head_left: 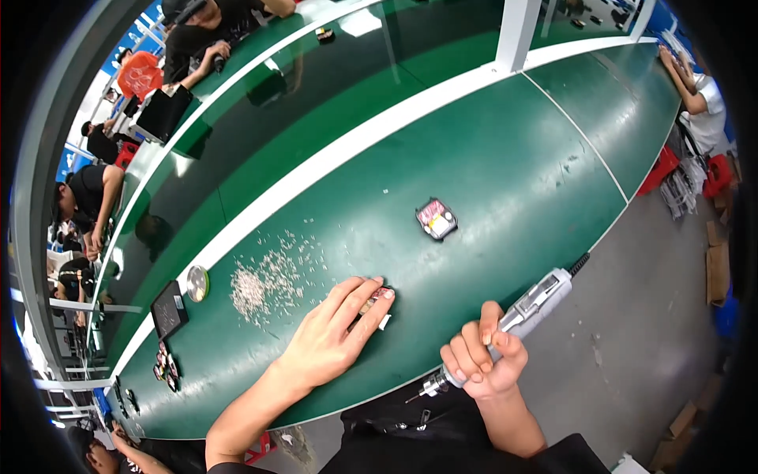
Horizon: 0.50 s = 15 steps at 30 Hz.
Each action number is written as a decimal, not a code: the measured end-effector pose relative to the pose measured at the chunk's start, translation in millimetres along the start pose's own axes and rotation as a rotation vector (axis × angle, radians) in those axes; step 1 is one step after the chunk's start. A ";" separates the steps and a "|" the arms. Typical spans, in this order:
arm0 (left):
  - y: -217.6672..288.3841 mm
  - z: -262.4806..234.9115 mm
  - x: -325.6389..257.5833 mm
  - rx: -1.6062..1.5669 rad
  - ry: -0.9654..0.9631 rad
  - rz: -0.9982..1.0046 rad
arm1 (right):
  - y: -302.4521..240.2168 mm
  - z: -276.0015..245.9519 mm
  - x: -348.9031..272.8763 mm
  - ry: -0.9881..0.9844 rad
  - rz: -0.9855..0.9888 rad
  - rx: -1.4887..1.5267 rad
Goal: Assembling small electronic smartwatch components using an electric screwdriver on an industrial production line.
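Observation:
My left hand (335, 324) rests on the green table, its fingers closed round a small electronic unit (380, 295). Most of that unit is hidden under the fingers, and a white bit (384, 322) shows beside it. In my right hand (488, 357) is a grey electric screwdriver (542, 300), held at the table's near edge. Its bit points down and to the left, apart from the unit, and its cord runs off to the upper right. Farther up the table lies a similar black-framed unit (437, 220) with pink and white parts inside.
Left of my left hand, many tiny pale pieces (260, 288) lie heaped and scattered. Beyond them are a round tin (197, 284), a black tray (169, 310) and several small dark parts (166, 367). A white post (517, 35) stands at the far edge. Other people work around the tables.

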<state>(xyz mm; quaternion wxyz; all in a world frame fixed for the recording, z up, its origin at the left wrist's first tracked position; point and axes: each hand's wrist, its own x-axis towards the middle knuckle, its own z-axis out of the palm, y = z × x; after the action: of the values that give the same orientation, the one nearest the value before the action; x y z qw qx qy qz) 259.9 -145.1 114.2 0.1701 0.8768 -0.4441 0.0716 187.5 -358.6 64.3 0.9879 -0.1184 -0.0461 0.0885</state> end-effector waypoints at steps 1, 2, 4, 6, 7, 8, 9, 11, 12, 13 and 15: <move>8.1 3.9 -9.4 -0.039 0.014 -0.015 | 1.8 0.3 -2.3 -0.010 0.001 0.003; 12.5 8.0 -15.5 -0.064 0.012 -0.026 | 4.4 2.2 -3.2 -0.014 0.007 0.004; 17.4 21.0 -22.1 -0.027 0.094 -0.014 | 10.3 1.3 -7.1 -0.010 0.002 -0.005; 20.6 19.6 -20.2 -0.046 0.069 -0.037 | 14.5 3.8 -10.1 0.015 0.010 -0.025; 23.1 19.0 -19.5 -0.094 0.056 -0.062 | 16.7 5.2 -12.9 0.030 0.025 -0.038; 26.9 18.3 -20.6 -0.108 0.053 -0.062 | 21.4 8.1 -16.9 0.044 0.039 -0.028; 31.6 18.2 -20.4 -0.116 0.062 -0.088 | 25.4 9.5 -20.6 0.054 0.037 -0.035; 36.2 16.8 -19.0 -0.133 0.072 -0.112 | 33.8 11.9 -25.2 0.056 0.069 -0.021; 37.6 16.1 -18.9 -0.117 0.065 -0.117 | 37.6 14.6 -27.1 0.060 0.089 -0.025; 38.6 15.3 -18.1 -0.100 0.058 -0.122 | 40.9 17.0 -28.4 0.062 0.109 -0.030; 39.5 14.0 -15.8 -0.053 0.056 -0.108 | 45.8 21.0 -30.3 0.081 0.128 -0.077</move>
<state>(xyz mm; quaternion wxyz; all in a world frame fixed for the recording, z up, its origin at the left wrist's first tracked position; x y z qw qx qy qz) 218.4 -160.0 106.0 0.2094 0.8923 -0.3929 0.0751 147.9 -315.7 71.5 0.9760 -0.1624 -0.0016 0.1447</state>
